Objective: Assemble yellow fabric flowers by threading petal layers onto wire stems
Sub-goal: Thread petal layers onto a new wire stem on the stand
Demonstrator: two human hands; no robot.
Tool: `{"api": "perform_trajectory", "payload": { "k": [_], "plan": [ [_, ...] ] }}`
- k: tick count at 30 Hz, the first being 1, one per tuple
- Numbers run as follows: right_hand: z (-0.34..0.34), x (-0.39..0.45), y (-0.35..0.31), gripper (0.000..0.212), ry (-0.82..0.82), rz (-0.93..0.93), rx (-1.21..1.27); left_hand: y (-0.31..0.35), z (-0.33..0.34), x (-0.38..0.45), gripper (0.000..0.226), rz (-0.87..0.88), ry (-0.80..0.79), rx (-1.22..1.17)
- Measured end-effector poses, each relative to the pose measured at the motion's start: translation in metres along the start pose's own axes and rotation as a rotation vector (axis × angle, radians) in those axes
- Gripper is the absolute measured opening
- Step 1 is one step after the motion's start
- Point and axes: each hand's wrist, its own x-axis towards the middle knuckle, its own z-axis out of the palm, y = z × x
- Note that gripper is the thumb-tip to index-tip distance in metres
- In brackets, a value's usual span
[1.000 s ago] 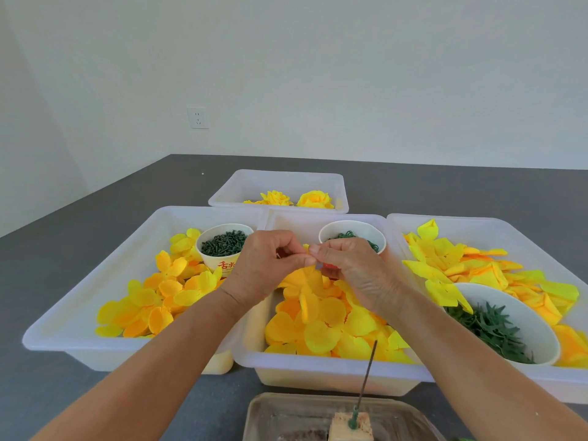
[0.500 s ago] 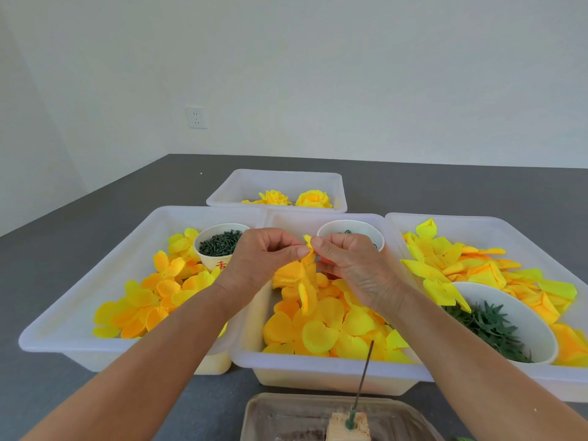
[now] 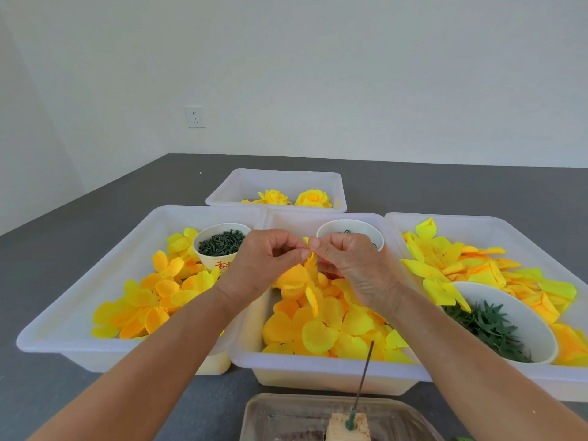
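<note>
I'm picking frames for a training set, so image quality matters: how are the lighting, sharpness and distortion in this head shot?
Head view: soft, even light, faint shadows, no harsh glare on the white trays. Wide-angle distortion bows the tray rims and stretches the forearms at the bottom corners. Left hand, right hand and the pinched petal layer are reasonably sharp; the wire stem reads clearly.

Bare forearms and hands (image 3: 261,265), unsleeved

Upright wire stem (image 3: 363,375) before crowded trays (image 3: 318,370)
</note>
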Motion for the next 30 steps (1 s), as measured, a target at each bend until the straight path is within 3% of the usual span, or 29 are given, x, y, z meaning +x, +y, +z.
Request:
{"api": "perform_trajectory", "payload": {
  "k": [2,5,11,16,22,30],
  "plan": [
    [-0.001,0.002,0.003,0.026,0.010,-0.011,-0.037,0.000,0.003,0.000,0.013,0.086,0.023,0.170],
    [-0.001,0.002,0.005,0.025,-0.005,-0.043,-0.070,-0.001,0.005,0.001,0.009,0.142,0.030,0.265],
    [-0.001,0.000,0.002,0.009,-0.034,-0.084,-0.087,0.000,0.000,0.003,0.013,0.020,0.010,0.118],
    [-0.001,0.000,0.002,0.030,0.041,-0.124,-0.252,-0.003,0.000,0.005,0.016,-0.113,0.102,0.080],
    [0.000,0.002,0.003,0.022,0.143,-0.218,-0.349,-0.006,0.000,0.010,0.015,-0.287,0.176,-0.040],
    [0.003,0.000,0.005,0.016,0.104,-0.370,-0.535,-0.005,0.003,0.008,0.018,-0.271,0.152,-0.015]
  ]
}}
